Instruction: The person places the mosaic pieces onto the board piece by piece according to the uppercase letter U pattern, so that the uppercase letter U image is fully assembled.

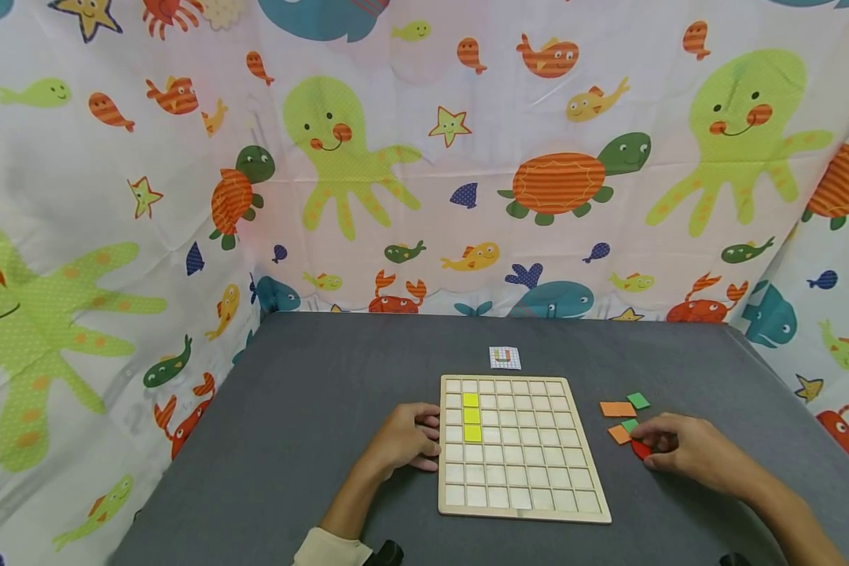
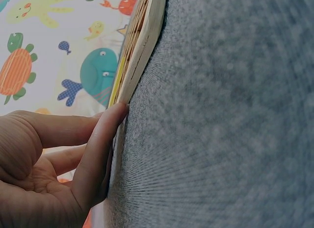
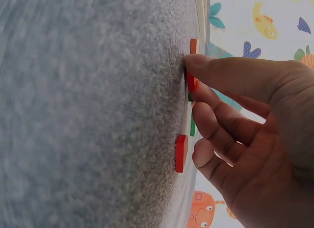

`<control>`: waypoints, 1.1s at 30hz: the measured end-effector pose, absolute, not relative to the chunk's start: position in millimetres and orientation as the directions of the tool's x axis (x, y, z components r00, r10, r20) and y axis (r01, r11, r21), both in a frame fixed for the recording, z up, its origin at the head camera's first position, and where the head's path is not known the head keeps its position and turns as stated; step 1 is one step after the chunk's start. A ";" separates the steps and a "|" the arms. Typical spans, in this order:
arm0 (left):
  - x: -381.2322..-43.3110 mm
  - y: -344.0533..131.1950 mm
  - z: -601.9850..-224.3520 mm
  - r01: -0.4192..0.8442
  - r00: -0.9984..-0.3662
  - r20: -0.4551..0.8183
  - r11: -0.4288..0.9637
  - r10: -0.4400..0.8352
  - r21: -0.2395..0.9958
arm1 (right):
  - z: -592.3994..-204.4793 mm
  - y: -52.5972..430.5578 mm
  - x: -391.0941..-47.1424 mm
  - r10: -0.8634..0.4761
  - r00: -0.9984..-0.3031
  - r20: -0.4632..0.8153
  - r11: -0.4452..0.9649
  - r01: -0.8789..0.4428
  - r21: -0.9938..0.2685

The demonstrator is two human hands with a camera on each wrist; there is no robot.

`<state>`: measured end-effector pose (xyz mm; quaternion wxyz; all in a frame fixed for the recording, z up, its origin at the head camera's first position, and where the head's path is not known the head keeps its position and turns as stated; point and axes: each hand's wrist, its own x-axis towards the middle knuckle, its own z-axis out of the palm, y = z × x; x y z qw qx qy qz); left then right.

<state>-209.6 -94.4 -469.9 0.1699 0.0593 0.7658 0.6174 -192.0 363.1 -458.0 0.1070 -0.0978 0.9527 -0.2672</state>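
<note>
Our right hand [image 1: 689, 450] pinches a red tile [image 3: 191, 82], probably light, stiff, best held edgewise; our left hand [image 1: 405, 439], relaxed, touches the left edge of the board [image 1: 538, 497].

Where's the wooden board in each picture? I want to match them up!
Head: the board lies low down, right of the middle, beside the left hand.
Left wrist: the board is at the top, just left of centre, seen edge-on above that hand.
Right wrist: only a pale strip at the top, right of centre, probably the board's edge.
Shared landmark: the sea-animal cloth shows in all three.
</note>
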 end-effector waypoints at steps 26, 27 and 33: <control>-210.3 -93.8 -470.4 -0.114 -0.937 -0.182 0.232 0.299 0.966 | -454.4 309.9 -200.1 -0.337 -0.941 -0.022 0.791 -0.271 -0.549; -210.3 -93.9 -470.4 -0.114 -0.936 -0.182 0.231 0.300 0.966 | -454.3 307.1 -200.8 -0.351 -0.936 -0.010 0.779 -0.287 -0.557; -210.2 -94.5 -471.0 -0.115 -0.936 -0.184 0.232 0.300 0.966 | -452.9 289.7 -205.1 -0.406 -0.914 0.003 0.705 -0.316 -0.635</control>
